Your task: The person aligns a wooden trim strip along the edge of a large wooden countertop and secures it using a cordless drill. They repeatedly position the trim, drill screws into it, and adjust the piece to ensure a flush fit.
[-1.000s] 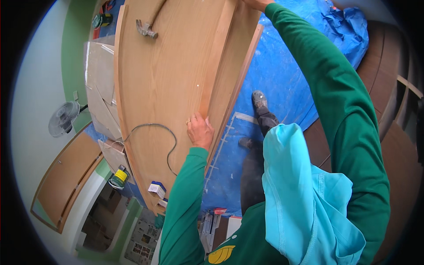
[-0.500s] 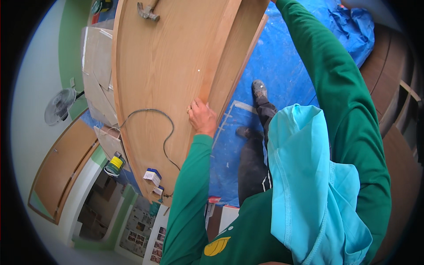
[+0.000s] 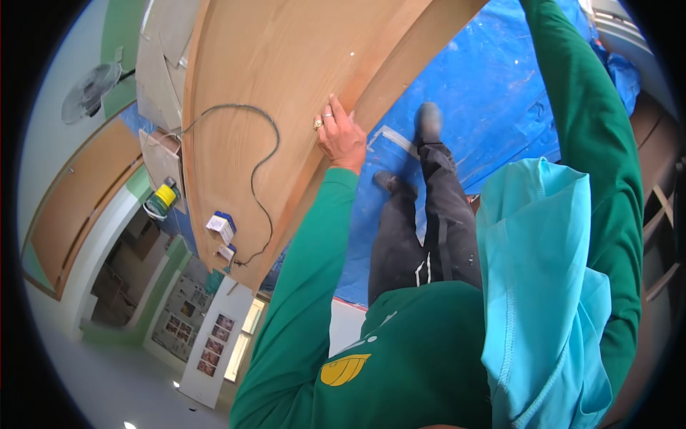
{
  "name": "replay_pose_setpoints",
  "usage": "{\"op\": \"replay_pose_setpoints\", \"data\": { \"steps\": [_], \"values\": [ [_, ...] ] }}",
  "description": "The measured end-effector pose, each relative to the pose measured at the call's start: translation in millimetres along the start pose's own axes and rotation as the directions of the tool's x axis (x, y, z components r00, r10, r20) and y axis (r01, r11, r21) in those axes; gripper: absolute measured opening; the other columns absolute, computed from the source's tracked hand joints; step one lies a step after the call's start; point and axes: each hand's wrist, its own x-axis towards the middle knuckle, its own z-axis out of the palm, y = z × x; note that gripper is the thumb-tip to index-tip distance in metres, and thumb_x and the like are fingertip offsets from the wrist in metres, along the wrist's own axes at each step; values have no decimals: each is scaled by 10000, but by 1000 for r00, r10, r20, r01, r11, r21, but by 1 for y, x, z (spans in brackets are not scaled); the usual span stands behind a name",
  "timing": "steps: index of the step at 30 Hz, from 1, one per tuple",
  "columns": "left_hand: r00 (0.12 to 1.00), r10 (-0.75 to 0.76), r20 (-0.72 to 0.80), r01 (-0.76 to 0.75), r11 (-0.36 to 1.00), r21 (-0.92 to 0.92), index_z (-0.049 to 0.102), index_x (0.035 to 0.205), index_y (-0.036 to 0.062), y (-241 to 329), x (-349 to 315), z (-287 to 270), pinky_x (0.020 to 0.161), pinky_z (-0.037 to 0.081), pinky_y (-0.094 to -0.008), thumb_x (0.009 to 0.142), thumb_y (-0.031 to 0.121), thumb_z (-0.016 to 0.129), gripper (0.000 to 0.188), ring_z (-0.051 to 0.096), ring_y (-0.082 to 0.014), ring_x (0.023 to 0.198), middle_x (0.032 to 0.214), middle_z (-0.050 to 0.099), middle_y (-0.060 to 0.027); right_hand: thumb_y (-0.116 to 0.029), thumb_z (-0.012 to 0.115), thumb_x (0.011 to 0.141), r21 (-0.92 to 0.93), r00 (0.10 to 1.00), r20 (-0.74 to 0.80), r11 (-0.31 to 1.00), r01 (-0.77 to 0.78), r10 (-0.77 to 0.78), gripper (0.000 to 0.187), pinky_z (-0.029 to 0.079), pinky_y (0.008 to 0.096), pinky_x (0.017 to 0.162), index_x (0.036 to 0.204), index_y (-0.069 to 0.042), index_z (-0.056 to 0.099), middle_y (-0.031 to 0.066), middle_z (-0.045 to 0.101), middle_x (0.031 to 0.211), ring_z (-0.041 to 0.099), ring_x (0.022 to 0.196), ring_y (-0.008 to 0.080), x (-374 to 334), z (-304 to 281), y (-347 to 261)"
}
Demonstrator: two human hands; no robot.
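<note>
Landmark: wooden panel. Entries by size, descending.

Blue sheet (image 3: 514, 64): covers the floor to the right of the panel; creased, pale strips stuck to it beside the panel's right long side.

Wooden panel (image 3: 286, 71): in front of the person and to the left. Light tan-brown, smooth, grain running lengthwise; raised lip along the left long side, raised strip along the right, with a lower ledge outside that strip. Long axis slants from the upper edge of view, where the far end is cut off, down to the near end at lower left.

Green tub (image 3: 164, 196): off the panel's left side, toward its near end. Yellow band; lies tilted in this view. Contents cannot be made out.

Left hand (image 3: 341, 139): at the panel's right strip. Index finger extended, other fingers loosely bent against the wood; thumb hidden, so cannot tell whether they grip. Right hand: out of view, finger state cannot be told; its green sleeve (image 3: 593, 129) passes well right of the panel.

White-and-blue box (image 3: 221, 227): on the panel, near end. Inside not visible.

Smaller box (image 3: 226, 254): just beside it, nearer the panel's end; contents likewise unreadable.

Dark cable (image 3: 275, 136): thin, looped across the panel's near half.
</note>
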Motion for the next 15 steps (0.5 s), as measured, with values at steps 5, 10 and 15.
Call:
{"op": "replay_pose_setpoints", "data": {
  "steps": [5, 10, 15],
  "values": [
    [992, -77, -100, 69, 994, -83, 594, 1359, -2, -21, -23, 4, 979, 498, -529, 905, 155, 745, 503, 638, -426, 1085, 1120, 700, -196, -419, 760, 905, 522, 876, 342, 706, -478, 340, 799, 447, 490, 1160, 1521, 14, 491, 297, 544, 1505, 515, 1414, 420, 14, -53, -71],
    [982, -171, -78, 152, 966, -209, 626, 1307, 21, -9, -15, 12, 962, 522, -536, 900, 147, 719, 436, 646, -424, 1124, 1192, 700, -195, -241, 594, 1000, 306, 981, 183, 952, 11, -70, 387, 508, 451, 1043, 1376, -156, 634, 190, 680, 1271, 656, 1187, 325, 18, 16, 36],
    [961, -182, -209, 128, 960, -251, 637, 1268, 2, -14, -26, 13, 953, 570, -482, 874, 123, 703, 417, 657, -409, 1142, 1244, 682, -189, 34, 418, 1029, 151, 771, 151, 785, 601, -619, 653, 506, 383, 1089, 1588, -287, 519, 199, 610, 1379, 639, 1206, 330, 30, 30, 92]
  ]
}}
